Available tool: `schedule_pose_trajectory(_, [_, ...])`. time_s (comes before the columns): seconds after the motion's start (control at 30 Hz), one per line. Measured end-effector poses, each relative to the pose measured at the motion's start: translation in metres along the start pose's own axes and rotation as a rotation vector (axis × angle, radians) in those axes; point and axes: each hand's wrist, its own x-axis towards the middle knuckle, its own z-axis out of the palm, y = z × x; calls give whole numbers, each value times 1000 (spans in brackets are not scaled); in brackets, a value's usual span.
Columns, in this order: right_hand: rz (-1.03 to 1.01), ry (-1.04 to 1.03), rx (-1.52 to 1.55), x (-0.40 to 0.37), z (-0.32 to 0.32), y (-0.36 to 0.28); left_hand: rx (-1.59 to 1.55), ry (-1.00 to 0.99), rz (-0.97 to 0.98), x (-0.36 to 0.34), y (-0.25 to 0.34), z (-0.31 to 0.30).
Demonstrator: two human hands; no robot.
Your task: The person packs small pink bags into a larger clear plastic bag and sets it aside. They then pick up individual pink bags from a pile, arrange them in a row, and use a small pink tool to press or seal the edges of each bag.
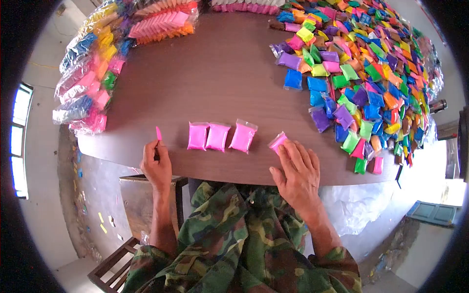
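Pinched upright in the left hand (pixel 156 163) is a thin pink piece (pixel 159 133) at the table's (pixel 220 78) near edge. The right hand (pixel 295 173) lies flat, unclenched, fingertips on a pink packet (pixel 277 141). Between the hands, three matching packets (pixel 217 136) already lie in a row. The mixed heap (pixel 371 83) at the far right looks unsorted.

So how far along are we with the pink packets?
Three pink packets lie in a row near the table edge. The right hand rests on a fourth packet; the left hand pinches a small pink piece. The big mixed-colour pile looks unsorted.
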Motion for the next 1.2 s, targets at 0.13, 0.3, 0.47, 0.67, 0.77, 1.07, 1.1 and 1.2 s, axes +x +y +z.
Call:
schedule_pose_trajectory(0.13, [15, -15, 18, 0, -2, -6, -7, -17, -10, -1, -6, -2])
schedule_pose_trajectory(0.3, [21, -7, 5, 0, 3, -3, -9, -4, -26, -2, -3, 0])
schedule_pose_trajectory(0.47, [46, -26, 16, -9, 3, -10, 9, -22, -26, 0, 3, -4])
schedule_pose_trajectory(0.67, [55, 20, 38, -14, 13, -1, 17, -12, 5, 0, 3, -3])
schedule_pose_trajectory(0.77, [74, 47, 99, -14, 11, 2, 16, 7, 12, -2, 1, -1])
schedule_pose_trajectory(1.07, [125, 68, 151, -16, -1, 4, 31, 3, -11, -2, 0, -2])
schedule_pose_trajectory(1.1, [114, 72, 153, -18, -1, 5, 24, 17, 7, -2, -1, -1])
schedule_pose_trajectory(1.2, [75, 26, 130, -25, -4, 4, -1, 20, -27, -3, 2, 0])
